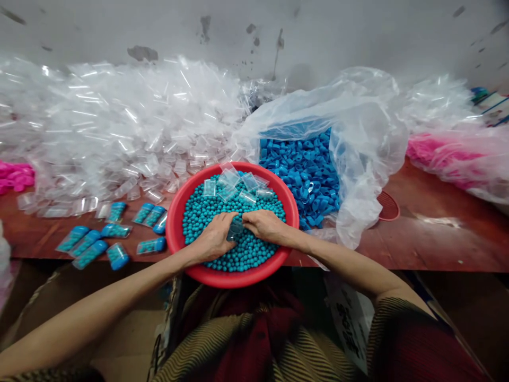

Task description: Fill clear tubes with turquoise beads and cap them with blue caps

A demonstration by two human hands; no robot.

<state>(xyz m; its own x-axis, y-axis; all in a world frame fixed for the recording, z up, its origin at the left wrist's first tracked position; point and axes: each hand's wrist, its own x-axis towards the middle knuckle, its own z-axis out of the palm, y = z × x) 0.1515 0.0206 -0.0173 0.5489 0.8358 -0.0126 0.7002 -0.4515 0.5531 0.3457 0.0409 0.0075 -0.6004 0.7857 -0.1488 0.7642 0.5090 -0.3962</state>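
Note:
A red basin (292, 207) stands before me, filled with small teal balls (254, 254). Over the balls, my left hand (217, 233) is closed around a clear plastic container (235, 229). My right hand (264, 224) is at the container's other side, fingers bent together just above the balls; what its fingertips hold, if anything, is hidden. Several clear containers (247, 197) lie on the balls at the basin's far side. Left of the basin, several filled containers with blue caps (89, 253) rest on the table.
A large heap of clear containers (131, 132) covers the back left of the reddish table (429, 233). Blue caps (306, 175) spill from a translucent bag (366, 138) right of the basin. Pink pieces (16, 176) lie far left, and a bag of pink pieces (449, 156) lies right.

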